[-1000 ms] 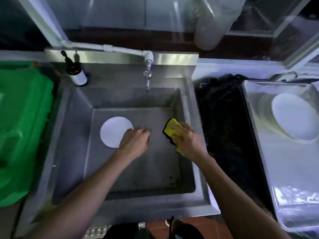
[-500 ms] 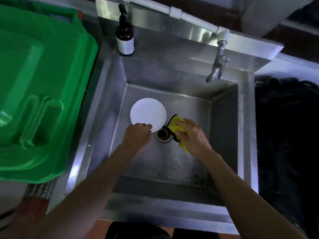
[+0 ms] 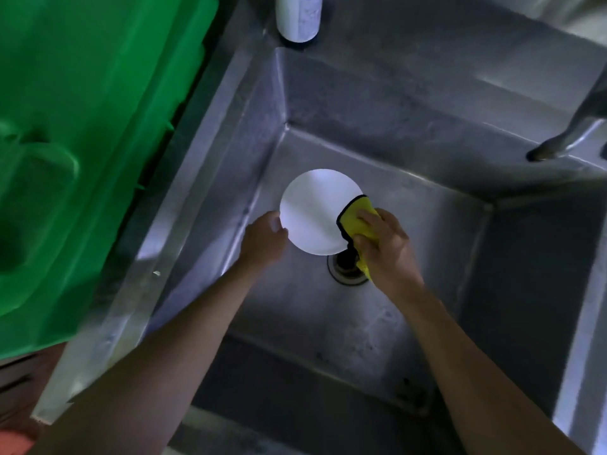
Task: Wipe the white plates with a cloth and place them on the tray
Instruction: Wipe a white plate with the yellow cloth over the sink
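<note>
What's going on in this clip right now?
A person is cleaning a white plate over a stainless steel sink. The left hand grips the plate by its left edge, while the right hand presses a yellow cloth against the plate's right side, above the drain. A green plastic bin sits left of the sink, and a bottle stands on the back ledge. No tray is in view, so the plate has not been set down there yet.
</note>
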Tool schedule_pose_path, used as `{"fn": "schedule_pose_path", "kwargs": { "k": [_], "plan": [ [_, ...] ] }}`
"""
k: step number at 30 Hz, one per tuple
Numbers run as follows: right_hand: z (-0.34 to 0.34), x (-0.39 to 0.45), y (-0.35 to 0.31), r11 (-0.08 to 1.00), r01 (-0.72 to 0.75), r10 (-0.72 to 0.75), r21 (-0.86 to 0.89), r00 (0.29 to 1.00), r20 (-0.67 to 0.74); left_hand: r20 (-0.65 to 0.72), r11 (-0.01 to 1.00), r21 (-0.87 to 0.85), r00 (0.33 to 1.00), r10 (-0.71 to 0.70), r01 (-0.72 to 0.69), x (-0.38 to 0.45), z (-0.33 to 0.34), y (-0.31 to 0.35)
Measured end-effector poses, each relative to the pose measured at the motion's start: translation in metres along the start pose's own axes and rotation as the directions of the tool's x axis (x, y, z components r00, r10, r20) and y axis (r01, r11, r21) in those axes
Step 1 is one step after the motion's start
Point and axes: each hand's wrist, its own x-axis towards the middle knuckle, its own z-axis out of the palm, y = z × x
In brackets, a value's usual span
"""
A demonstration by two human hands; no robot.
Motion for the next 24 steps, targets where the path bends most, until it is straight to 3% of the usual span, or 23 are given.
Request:
{"fn": "schedule_pose_path", "kwargs": {
  "k": [7, 13, 24],
  "plan": [
    [0.025, 0.031, 0.019, 0.997, -0.003, 0.003, 0.075, 1.0, 0.003, -0.034, 0.966, -0.25, 0.996, -0.077, 0.066, 0.036, 0.029, -0.006],
    [0.031, 0.037, 0.031, 0.992, -0.005, 0.006, 0.124, 1.0, -0.011, -0.139, 0.972, -0.214, 0.982, -0.13, 0.098, 0.06, 0.042, -0.003],
    [0.016, 0.028, 0.053, 0.985, -0.052, 0.061, 0.162, 0.997, -0.056, -0.07, 0.908, -0.355, 0.962, -0.263, 0.222, 0.054, 0.055, -0.01]
  ]
}}
